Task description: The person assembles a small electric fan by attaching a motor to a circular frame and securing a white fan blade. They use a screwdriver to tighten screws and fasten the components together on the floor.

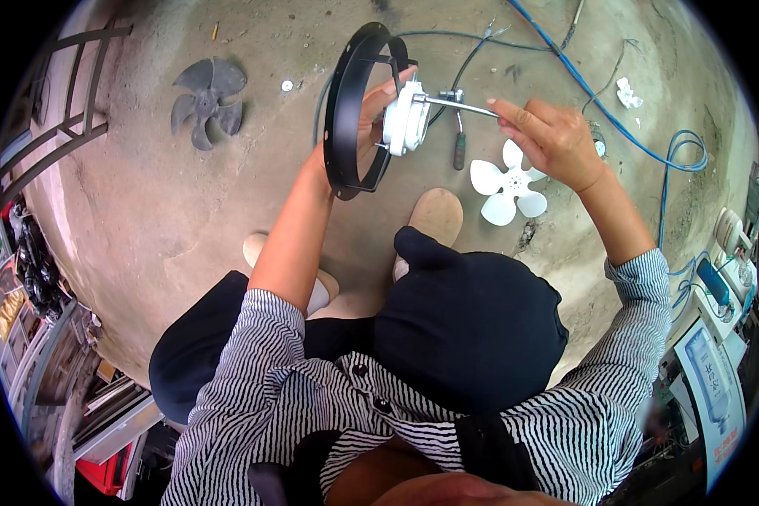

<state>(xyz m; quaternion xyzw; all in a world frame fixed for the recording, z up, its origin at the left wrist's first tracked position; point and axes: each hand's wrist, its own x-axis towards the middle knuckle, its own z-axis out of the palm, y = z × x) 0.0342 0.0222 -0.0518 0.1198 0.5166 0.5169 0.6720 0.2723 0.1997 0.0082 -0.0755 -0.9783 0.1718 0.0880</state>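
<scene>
My left hand reaches through a black ring-shaped fan frame and is closed around the white fan motor fixed to its struts. The frame stands on edge in the air, tilted a little. My right hand pinches the near end of a slim silver rod-shaped wrench. Its other end meets the upper part of the motor; the exact contact is too small to make out. Below my right hand, a white five-bladed fan impeller lies on the floor. Beside it rests a hammer-like tool with a green grip.
A dark grey fan blade lies on the floor at far left. Blue cable runs across the right side. Dark metal bars stand at the left edge. Crumpled white paper and a power strip are at right.
</scene>
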